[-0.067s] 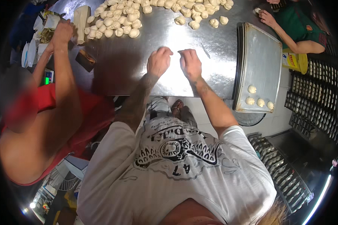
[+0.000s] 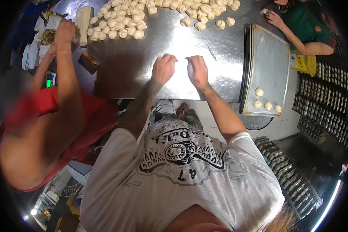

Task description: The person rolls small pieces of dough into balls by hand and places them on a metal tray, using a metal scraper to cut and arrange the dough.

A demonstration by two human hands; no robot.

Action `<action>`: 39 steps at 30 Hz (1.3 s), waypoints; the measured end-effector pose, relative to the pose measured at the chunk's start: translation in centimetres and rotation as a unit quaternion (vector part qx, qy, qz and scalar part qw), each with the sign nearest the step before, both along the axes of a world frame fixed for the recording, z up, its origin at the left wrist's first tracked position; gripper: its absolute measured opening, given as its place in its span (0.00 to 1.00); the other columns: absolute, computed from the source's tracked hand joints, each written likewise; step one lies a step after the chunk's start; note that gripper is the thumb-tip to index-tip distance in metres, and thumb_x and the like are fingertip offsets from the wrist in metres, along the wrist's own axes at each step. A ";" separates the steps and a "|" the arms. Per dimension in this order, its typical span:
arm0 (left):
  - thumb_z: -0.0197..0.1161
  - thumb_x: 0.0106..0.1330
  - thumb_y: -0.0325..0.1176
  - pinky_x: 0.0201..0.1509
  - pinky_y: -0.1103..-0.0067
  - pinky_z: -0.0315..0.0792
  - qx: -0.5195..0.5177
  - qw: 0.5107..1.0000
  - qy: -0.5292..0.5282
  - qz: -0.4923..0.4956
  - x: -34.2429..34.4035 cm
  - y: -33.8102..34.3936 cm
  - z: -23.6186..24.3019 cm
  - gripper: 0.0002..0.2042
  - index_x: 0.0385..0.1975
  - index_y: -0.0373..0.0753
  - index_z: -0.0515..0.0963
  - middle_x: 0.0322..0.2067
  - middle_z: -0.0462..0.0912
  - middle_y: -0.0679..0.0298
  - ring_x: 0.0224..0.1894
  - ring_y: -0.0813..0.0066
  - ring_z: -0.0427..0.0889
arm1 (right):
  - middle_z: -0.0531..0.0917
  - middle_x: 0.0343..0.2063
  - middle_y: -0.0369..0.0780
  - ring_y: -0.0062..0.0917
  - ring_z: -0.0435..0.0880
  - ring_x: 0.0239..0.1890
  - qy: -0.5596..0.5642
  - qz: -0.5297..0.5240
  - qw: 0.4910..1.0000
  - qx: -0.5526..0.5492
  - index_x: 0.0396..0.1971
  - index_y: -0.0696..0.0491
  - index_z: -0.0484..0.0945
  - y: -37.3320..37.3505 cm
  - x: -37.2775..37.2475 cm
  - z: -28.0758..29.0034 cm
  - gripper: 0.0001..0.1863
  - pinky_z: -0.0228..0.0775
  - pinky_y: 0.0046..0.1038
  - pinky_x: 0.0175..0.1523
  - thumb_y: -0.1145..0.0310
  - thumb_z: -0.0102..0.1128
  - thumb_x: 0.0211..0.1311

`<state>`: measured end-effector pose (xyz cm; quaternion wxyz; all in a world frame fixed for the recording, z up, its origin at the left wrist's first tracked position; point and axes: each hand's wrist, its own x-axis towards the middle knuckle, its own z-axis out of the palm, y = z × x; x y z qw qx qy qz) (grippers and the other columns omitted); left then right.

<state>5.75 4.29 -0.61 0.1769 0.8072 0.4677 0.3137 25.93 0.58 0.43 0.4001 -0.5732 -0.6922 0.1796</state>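
Over the near part of the steel table [image 2: 224, 79], my two hands are held a short gap apart. My left hand [image 2: 164, 69] has its fingers curled inward and closed. Facing it, my right hand [image 2: 198, 71] is bent at the knuckles, with fingertips and thumb drawn together. Whether either one holds anything small is hidden by the fingers. A thin, dark, pointed strip [image 2: 211, 52], perhaps a blade, lies just beyond my right hand. Farther off, pale dough balls [image 2: 123, 19] are heaped on the left, and more dough balls [image 2: 203, 13] lie at the far middle.
To the right stands a stack of metal trays [image 2: 270, 58], with several shaped dough pieces [image 2: 259, 92] on top. A yellow bucket [image 2: 307, 63] and dark racks [image 2: 323, 96] are beyond. On the left, a red-clothed person [image 2: 67, 112] leans in beside a long dough piece [image 2: 84, 25]; a green-clothed person [image 2: 309, 23] works far right.
Both my hands have come slightly nearer to me, staying about as far apart. The dough and trays stay in place.
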 end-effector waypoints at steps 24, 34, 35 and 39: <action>0.68 0.67 0.27 0.63 0.63 0.76 -0.111 0.988 -0.095 0.040 1.1 -1.6 1.6 0.13 0.51 0.40 0.82 0.53 0.80 0.56 0.59 0.52 0.80 | 0.82 0.49 0.49 0.45 0.82 0.52 0.317 -0.271 0.909 0.000 0.56 0.57 0.80 1.8 0.7 -0.4 0.22 0.76 0.39 0.62 0.66 0.73 0.66; 0.73 0.66 0.32 0.67 0.60 0.74 -0.058 0.994 -0.089 0.010 8.1 -3.6 3.0 0.23 0.61 0.38 0.80 0.57 0.82 0.51 0.60 0.49 0.81 | 0.87 0.37 0.50 0.49 0.87 0.38 -0.055 -0.074 0.918 -0.386 0.36 0.57 0.86 -2.1 12.0 4.0 0.12 0.80 0.45 0.50 0.62 0.70 0.64; 0.73 0.66 0.32 0.67 0.60 0.74 -0.053 0.995 -0.089 0.012 8.4 -3.9 2.5 0.23 0.61 0.38 0.80 0.57 0.82 0.51 0.60 0.49 0.81 | 0.87 0.35 0.50 0.49 0.86 0.36 -0.010 -0.051 0.945 -0.323 0.34 0.57 0.85 -3.3 12.2 3.4 0.10 0.79 0.44 0.48 0.65 0.67 0.64; 0.77 0.65 0.38 0.63 0.59 0.74 -0.114 0.988 -0.023 0.097 8.3 -5.6 1.8 0.25 0.61 0.40 0.81 0.56 0.82 0.53 0.59 0.51 0.81 | 0.88 0.37 0.51 0.50 0.88 0.38 0.087 -0.023 0.964 -0.251 0.46 0.58 0.84 -7.1 10.1 7.2 0.14 0.81 0.40 0.47 0.64 0.71 0.69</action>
